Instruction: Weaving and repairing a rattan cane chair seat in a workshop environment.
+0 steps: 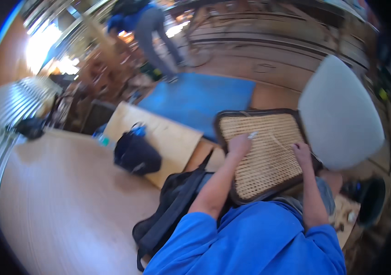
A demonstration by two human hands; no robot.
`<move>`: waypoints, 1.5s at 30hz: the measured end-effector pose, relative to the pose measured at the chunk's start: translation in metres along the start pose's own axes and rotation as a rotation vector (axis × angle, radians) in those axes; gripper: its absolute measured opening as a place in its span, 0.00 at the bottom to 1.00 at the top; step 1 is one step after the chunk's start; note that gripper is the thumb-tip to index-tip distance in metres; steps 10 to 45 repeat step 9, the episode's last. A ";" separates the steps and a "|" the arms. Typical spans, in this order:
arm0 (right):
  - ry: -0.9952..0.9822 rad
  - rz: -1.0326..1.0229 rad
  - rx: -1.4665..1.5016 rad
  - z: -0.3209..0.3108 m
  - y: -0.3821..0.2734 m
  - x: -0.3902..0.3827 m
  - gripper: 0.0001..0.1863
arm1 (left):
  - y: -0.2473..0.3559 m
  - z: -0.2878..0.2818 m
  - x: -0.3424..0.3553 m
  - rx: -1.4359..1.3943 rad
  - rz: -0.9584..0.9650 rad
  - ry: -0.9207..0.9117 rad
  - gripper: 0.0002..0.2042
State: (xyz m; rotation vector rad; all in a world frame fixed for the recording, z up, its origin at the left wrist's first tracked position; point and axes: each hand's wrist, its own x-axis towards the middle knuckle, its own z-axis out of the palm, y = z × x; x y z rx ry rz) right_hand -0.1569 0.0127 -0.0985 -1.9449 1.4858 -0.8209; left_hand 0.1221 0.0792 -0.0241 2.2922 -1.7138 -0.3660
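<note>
A woven cane panel (264,160) in a dark, rounded wooden frame (246,198) lies across my lap, tilted a little. My left hand (240,145) is closed over the left part of the weave. A small whitish piece (252,135) sticks out by its fingers, too blurred to name. Over the panel's right side, near the frame's edge, my right hand (301,153) is closed in a pinch. A loose pale cane strand (280,139) runs across the weave toward it, and its end seems to lie in those fingers.
A pale grey rounded panel (340,114) stands at my right. On my left lie a black bag (170,213), a dark cloth bundle (136,155) on a plywood board (170,130), and a large wooden surface (67,192). Beyond a blue mat (200,98), a person (147,30) bends over.
</note>
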 end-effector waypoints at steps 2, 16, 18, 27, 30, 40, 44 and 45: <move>0.038 0.039 0.005 -0.020 -0.005 -0.019 0.15 | 0.006 -0.007 -0.001 0.057 0.009 -0.035 0.14; 0.197 0.250 0.005 -0.042 0.050 -0.082 0.15 | 0.017 0.007 0.015 -0.063 0.315 0.099 0.28; 0.197 0.250 0.005 -0.042 0.050 -0.082 0.15 | 0.017 0.007 0.015 -0.063 0.315 0.099 0.28; 0.197 0.250 0.005 -0.042 0.050 -0.082 0.15 | 0.017 0.007 0.015 -0.063 0.315 0.099 0.28; 0.197 0.250 0.005 -0.042 0.050 -0.082 0.15 | 0.017 0.007 0.015 -0.063 0.315 0.099 0.28; 0.197 0.250 0.005 -0.042 0.050 -0.082 0.15 | 0.017 0.007 0.015 -0.063 0.315 0.099 0.28; 0.197 0.250 0.005 -0.042 0.050 -0.082 0.15 | 0.017 0.007 0.015 -0.063 0.315 0.099 0.28; 0.197 0.250 0.005 -0.042 0.050 -0.082 0.15 | 0.017 0.007 0.015 -0.063 0.315 0.099 0.28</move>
